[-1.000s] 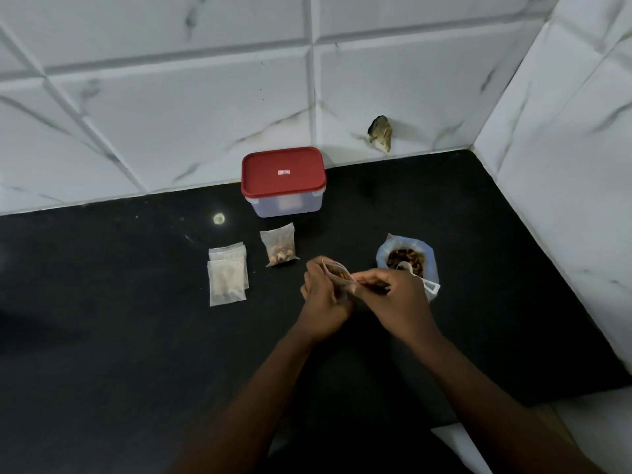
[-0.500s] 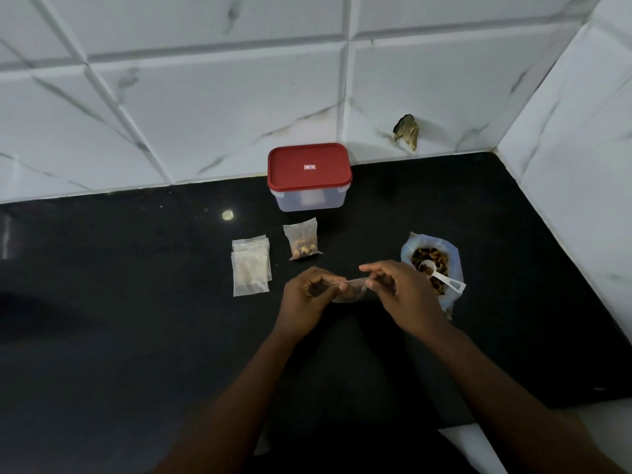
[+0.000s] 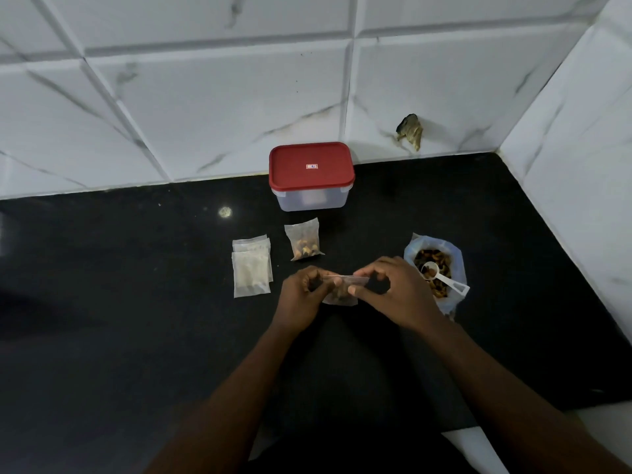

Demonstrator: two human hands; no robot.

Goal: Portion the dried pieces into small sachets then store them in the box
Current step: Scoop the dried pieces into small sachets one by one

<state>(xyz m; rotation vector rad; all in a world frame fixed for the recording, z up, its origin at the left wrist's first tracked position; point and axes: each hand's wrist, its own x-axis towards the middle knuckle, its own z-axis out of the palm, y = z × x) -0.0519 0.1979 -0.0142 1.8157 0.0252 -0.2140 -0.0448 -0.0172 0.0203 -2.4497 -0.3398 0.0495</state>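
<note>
Left hand [image 3: 301, 292] and right hand [image 3: 393, 292] pinch sachet [image 3: 340, 290] top edge at opposite ends. Judged light, floppy, slick film; grip near seal strip, contents sag below.

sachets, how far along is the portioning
Done: one filled sachet lies on the counter. In hand: left hand and right hand pinch a second sachet by its top. Left: the empty sachets, pieces in the bag, and the box, lid on.

box [image 3: 311, 179] at the back against the wall; filled sachet [image 3: 304, 240] before it, empty sachets [image 3: 251, 268] left, bag [image 3: 436, 273] right, scoop [image 3: 441, 277] seemingly inside it.
</note>
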